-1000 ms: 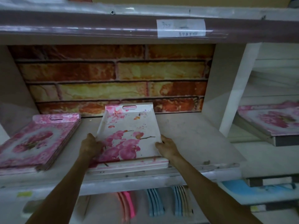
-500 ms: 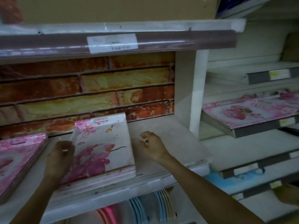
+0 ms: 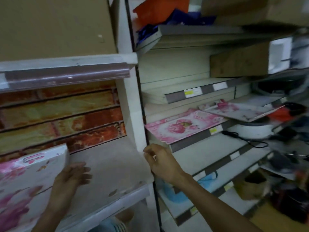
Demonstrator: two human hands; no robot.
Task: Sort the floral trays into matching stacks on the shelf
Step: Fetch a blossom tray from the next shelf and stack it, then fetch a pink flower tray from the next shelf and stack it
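At the far left, the white rectangular tray with pink blossom print [image 3: 28,178] is lying on top of its stack on the pale left shelf [image 3: 108,169], in front of the brick-pattern back panel [image 3: 58,118]. The left hand [image 3: 70,178] is resting at the tray's right edge with fingers nearly straight and a little spread, holding nothing. A second ago both hands were gripping this tray by its sides; now they are letting it go, so I judge this tray is already placed.

The view is also turning to the right. The right hand [image 3: 160,163] is now hanging in the air at the white upright post [image 3: 133,114], its fingers loosely curled and empty, just below the corner of the pink-bordered rectangular tray with a rose in the middle [image 3: 182,126]. This tray is lying on the slanted grey shelf [image 3: 197,139] at the right. Behind it, a paler tray with pink flowers [image 3: 240,109] is lying tilted.

It seems the rose tray is the next one to take.
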